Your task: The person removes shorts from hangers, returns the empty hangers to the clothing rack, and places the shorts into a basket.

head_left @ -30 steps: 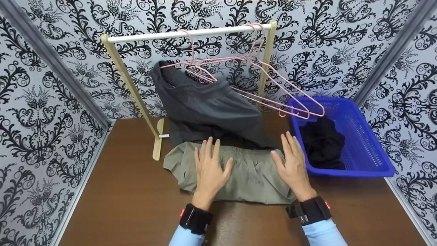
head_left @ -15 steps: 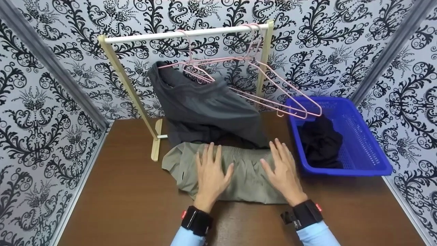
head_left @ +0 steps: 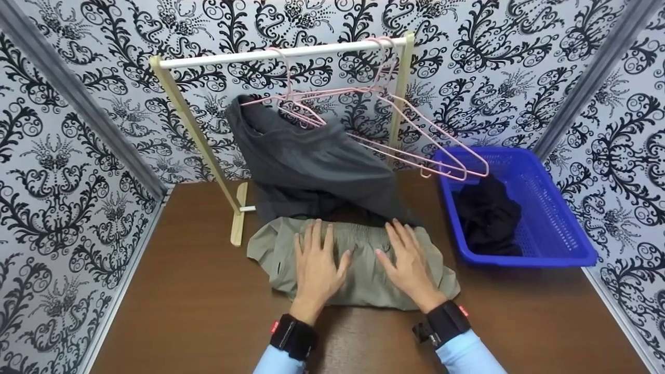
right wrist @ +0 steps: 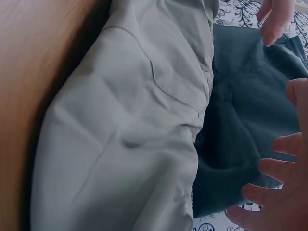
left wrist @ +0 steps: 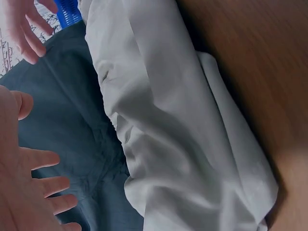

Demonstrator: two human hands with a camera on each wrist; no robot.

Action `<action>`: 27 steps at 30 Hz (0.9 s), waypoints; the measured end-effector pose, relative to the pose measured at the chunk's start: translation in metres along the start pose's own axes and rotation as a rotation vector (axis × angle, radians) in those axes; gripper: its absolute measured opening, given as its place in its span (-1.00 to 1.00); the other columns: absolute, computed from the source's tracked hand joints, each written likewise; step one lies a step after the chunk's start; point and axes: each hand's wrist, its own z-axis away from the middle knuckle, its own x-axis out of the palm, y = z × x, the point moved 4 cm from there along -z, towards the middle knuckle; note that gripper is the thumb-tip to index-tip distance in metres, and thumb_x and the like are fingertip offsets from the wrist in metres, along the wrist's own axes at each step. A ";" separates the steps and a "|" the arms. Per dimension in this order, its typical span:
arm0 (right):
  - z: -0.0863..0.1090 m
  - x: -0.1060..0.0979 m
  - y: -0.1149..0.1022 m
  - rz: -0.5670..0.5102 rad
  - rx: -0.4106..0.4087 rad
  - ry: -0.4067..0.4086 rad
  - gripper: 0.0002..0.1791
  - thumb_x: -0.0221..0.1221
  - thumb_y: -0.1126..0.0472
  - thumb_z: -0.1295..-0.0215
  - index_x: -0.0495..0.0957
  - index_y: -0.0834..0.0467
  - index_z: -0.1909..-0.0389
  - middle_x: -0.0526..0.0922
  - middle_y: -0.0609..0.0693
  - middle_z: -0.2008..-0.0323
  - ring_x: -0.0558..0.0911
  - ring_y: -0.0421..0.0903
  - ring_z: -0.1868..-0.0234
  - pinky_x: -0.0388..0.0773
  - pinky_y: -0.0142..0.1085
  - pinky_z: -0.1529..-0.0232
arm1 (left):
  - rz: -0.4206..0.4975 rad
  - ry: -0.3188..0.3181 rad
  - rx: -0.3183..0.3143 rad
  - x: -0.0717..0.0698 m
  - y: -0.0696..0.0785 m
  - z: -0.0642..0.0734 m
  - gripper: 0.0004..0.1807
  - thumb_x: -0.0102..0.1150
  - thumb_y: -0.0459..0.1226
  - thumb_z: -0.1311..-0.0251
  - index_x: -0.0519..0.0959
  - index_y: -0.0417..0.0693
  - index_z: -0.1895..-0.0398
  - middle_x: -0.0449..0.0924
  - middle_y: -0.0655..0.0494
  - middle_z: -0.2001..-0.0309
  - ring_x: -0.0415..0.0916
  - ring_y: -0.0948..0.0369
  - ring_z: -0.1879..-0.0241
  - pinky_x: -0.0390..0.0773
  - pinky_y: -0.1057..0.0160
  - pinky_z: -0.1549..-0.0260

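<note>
A pair of olive shorts (head_left: 363,283) with a gathered elastic waistband lies crosswise on the brown table, creased and bunched at both ends. My left hand (head_left: 318,272) is over its left half, fingers straight and pointing away from me. Over the right half is my right hand (head_left: 410,267), fingers extended and slanting inward. Both wrist views show the olive fabric (left wrist: 163,110) below, with a gap between it and my fingers. Neither hand grips anything. Behind the waistband, a dark grey garment (head_left: 322,156) hangs from a pink hanger (head_left: 288,78), its lower part reaching down to the table.
A wooden rack (head_left: 195,130) with a white rod (head_left: 322,49) stands at the back. Further pink hangers (head_left: 431,127) hang at its right end, overlapping a blue basket (head_left: 553,208) that contains black cloth (head_left: 488,218). Patterned walls (head_left: 62,171) enclose the table (head_left: 192,306).
My right hand has moved left across the olive shorts, closer to my left hand, uncovering their right end. My left hand has barely shifted. The hanging garment and basket stay put.
</note>
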 end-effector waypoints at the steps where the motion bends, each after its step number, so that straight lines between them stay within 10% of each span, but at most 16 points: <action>1: -0.001 0.002 -0.001 0.000 0.011 -0.022 -0.31 0.31 0.13 -0.33 0.42 0.39 -0.39 0.41 0.44 -0.37 0.36 0.56 -0.34 0.31 0.43 -0.26 | -0.003 -0.004 0.005 0.000 -0.001 0.000 -0.28 0.22 0.09 -0.33 0.47 -0.17 -0.41 0.37 -0.27 -0.44 0.31 -0.22 -0.42 0.22 -0.35 -0.37; 27: 0.000 0.056 -0.009 0.183 0.206 -0.342 -0.20 0.31 -0.18 -0.32 0.41 0.17 -0.46 0.29 0.27 -0.51 0.27 0.45 -0.44 0.19 0.50 -0.26 | -0.087 -0.116 0.011 0.004 -0.012 0.009 -0.27 0.16 0.16 -0.32 0.49 -0.07 -0.42 0.29 -0.19 -0.52 0.19 -0.27 -0.49 0.10 -0.41 -0.39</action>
